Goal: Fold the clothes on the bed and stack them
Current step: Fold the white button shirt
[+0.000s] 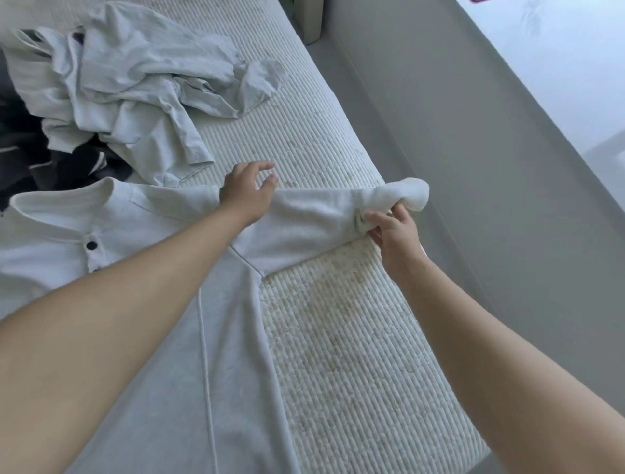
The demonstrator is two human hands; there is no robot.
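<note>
floor [456,142]: plain grey, runs down the right side of the frame | pale box-like thing [313,20]: top middle, at the edge of the picture, too cut off to tell | small pink bit [478,1]: top right edge

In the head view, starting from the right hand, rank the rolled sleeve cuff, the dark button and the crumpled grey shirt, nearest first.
From the right hand:
1. Rolled sleeve cuff, pinched in its fingers at the bed's right edge.
2. Dark button, far left on the spread shirt's placket.
3. Crumpled grey shirt, top left in the pile.
</note>
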